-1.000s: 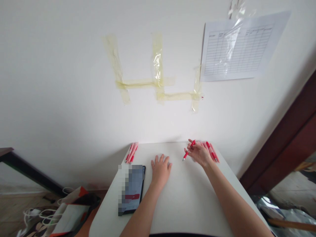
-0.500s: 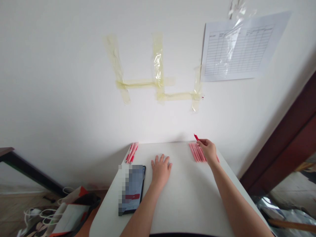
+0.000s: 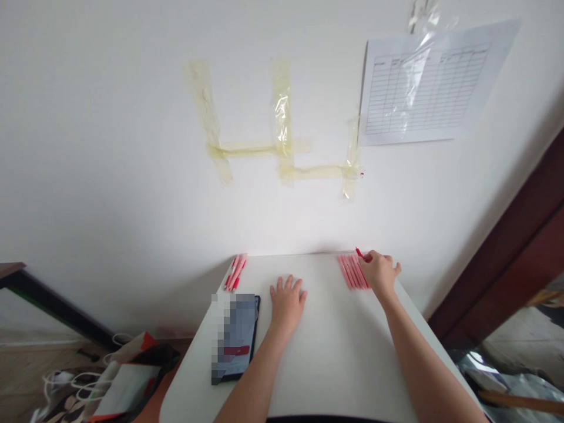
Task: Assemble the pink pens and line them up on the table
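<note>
My left hand [image 3: 288, 301] lies flat on the white table [image 3: 326, 352] with its fingers spread, holding nothing. At the far right of the table, my right hand [image 3: 379, 272] pinches a red pen [image 3: 358, 252], whose tip sticks out past the fingers to the left. Some of that hand's other fingers stretch away to the right. Just left of and partly under it is a row of pink pens [image 3: 351, 272], lying side by side; the hand hides the row's right part. A smaller bunch of pink and red pens [image 3: 237, 272] rests at the far left edge.
A phone [image 3: 240, 338], partly pixelated, lies left of my left forearm. The white wall behind carries yellowish tape strips [image 3: 282, 111] and a printed table sheet [image 3: 423, 88]. Paper bags [image 3: 127, 388] stand on the floor at left. A dark red wooden frame [image 3: 497, 264] is at right.
My right hand has moved slightly right and down with the red pen, nearer the row, and its outer fingers have spread. My left hand stays in place.
</note>
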`<state>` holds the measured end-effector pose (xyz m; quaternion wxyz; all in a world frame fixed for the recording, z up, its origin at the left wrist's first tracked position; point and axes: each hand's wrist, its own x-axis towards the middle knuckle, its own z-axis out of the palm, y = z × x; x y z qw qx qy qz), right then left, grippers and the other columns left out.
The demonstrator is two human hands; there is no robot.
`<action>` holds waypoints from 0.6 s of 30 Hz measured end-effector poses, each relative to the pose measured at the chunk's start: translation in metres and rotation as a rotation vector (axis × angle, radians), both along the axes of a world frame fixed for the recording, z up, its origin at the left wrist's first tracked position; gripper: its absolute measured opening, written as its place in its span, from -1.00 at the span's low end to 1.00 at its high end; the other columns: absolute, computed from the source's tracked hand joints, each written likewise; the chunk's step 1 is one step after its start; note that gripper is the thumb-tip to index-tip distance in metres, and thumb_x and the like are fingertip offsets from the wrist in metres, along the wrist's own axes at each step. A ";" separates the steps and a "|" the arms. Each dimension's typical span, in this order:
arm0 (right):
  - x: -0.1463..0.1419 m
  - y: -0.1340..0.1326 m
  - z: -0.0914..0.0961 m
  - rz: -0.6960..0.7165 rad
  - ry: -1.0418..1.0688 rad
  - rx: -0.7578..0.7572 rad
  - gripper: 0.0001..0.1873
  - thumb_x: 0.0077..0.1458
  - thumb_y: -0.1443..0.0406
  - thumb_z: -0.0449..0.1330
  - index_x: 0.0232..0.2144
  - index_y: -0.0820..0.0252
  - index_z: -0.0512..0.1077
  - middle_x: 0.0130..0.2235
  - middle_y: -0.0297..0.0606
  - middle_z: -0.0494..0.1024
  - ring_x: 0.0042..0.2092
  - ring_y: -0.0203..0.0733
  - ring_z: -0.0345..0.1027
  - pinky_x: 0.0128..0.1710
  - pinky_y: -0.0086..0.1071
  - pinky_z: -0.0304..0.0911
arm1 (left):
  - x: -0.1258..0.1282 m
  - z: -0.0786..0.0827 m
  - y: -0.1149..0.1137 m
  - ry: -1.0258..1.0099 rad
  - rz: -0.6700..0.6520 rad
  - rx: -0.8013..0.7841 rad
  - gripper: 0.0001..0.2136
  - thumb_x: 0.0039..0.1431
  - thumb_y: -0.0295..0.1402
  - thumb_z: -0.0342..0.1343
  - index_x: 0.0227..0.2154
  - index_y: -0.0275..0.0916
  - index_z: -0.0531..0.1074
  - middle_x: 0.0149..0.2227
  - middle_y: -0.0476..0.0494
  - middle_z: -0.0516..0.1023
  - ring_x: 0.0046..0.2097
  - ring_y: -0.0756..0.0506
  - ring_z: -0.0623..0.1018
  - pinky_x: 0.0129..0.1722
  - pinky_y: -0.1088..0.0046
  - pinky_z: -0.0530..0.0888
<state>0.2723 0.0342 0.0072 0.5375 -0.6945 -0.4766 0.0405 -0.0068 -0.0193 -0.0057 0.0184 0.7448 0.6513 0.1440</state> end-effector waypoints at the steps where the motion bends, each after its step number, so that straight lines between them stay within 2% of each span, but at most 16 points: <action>1: -0.004 0.000 -0.002 0.033 0.028 0.045 -0.75 -0.12 0.26 0.35 -0.64 0.05 0.33 -0.52 -0.27 0.39 -0.02 0.12 0.16 0.22 0.35 -0.47 | 0.000 0.000 0.000 0.001 0.001 0.001 -0.59 0.34 -0.19 -0.05 0.20 -0.02 0.39 0.34 -0.15 0.32 0.37 -0.38 0.20 0.32 -0.23 0.16; 4: -0.016 0.000 -0.007 0.124 0.087 0.153 -0.71 -0.18 0.31 0.36 -0.67 0.04 0.28 -0.55 -0.32 0.30 -0.03 0.10 0.13 0.25 0.30 -0.63 | 0.001 0.000 0.000 0.002 0.003 0.000 -0.59 0.34 -0.19 -0.05 0.20 -0.02 0.39 0.34 -0.15 0.32 0.37 -0.38 0.20 0.32 -0.23 0.15; 7: -0.022 0.000 -0.011 0.128 -0.019 0.139 -0.68 -0.13 0.33 0.33 -0.67 0.05 0.22 -0.54 -0.30 0.31 0.00 0.11 0.13 0.25 0.30 -0.66 | 0.001 -0.001 0.000 -0.001 0.003 -0.004 -0.59 0.34 -0.19 -0.06 0.20 -0.03 0.38 0.34 -0.14 0.31 0.37 -0.39 0.19 0.32 -0.24 0.15; 10: -0.025 0.000 -0.012 0.085 -0.220 0.017 -0.75 -0.02 0.32 0.24 -0.61 0.08 0.25 -0.40 -0.20 0.47 0.04 0.13 0.15 0.25 0.35 -0.59 | 0.001 -0.002 0.001 0.000 0.002 -0.002 -0.58 0.35 -0.19 -0.06 0.21 -0.04 0.38 0.35 -0.13 0.31 0.37 -0.40 0.18 0.33 -0.25 0.14; 13: -0.027 0.000 -0.010 0.031 -0.428 -0.219 -0.87 0.11 0.31 0.12 -0.48 0.14 0.39 -0.20 -0.06 0.56 0.10 0.16 0.15 0.24 0.37 -0.48 | 0.000 -0.003 0.001 0.004 0.002 -0.003 -0.58 0.34 -0.18 -0.06 0.21 -0.04 0.38 0.35 -0.13 0.31 0.37 -0.40 0.19 0.32 -0.25 0.15; 16: -0.029 -0.001 -0.005 -0.015 -0.574 -0.416 -0.80 0.18 0.31 0.05 -0.30 0.22 0.48 -0.08 0.00 0.57 0.15 0.19 0.15 0.24 0.36 -0.42 | 0.000 -0.003 0.001 0.005 0.002 -0.006 -0.58 0.34 -0.18 -0.05 0.21 -0.04 0.38 0.35 -0.14 0.30 0.37 -0.39 0.19 0.33 -0.25 0.14; 18: -0.030 -0.002 -0.003 -0.026 -0.609 -0.441 -0.75 0.21 0.28 0.03 -0.23 0.24 0.49 -0.06 0.01 0.57 0.16 0.21 0.16 0.24 0.37 -0.40 | 0.000 -0.003 0.002 0.005 0.002 -0.007 -0.58 0.34 -0.18 -0.06 0.21 -0.04 0.38 0.35 -0.14 0.30 0.38 -0.39 0.19 0.33 -0.25 0.14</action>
